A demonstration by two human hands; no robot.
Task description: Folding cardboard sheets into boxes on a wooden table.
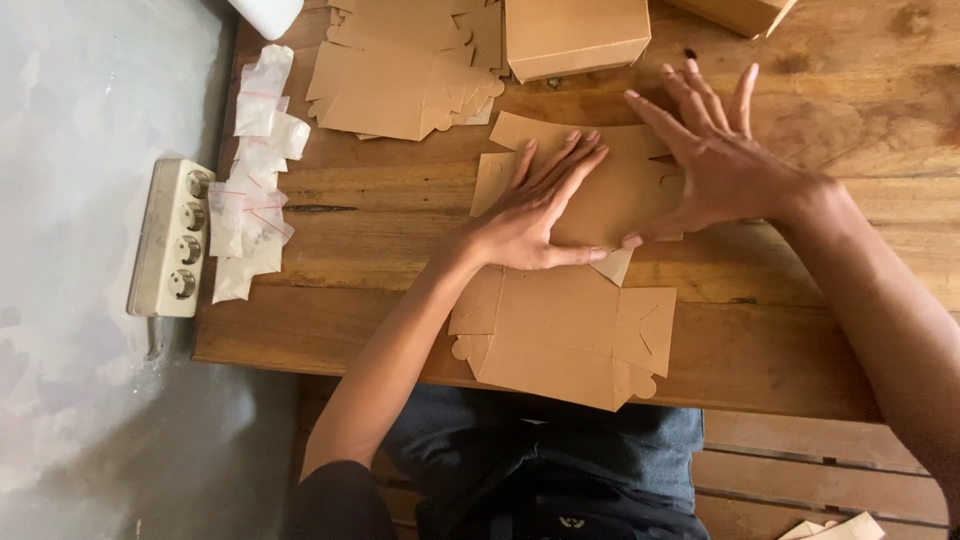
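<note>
Left hand (pixel 535 215) flat, fingers pressing flat kraft box blank (pixel 575 290); right hand (pixel 715 160) splayed, thumb pinning fold. Risk: blank overhanging table edge (pixel 330 350) slips, crease skews under uneven pressure.

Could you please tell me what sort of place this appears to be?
Probably a small home packaging workspace: a wooden table holds a stack of flat box blanks, a folded cardboard box and small plastic bags.
</note>
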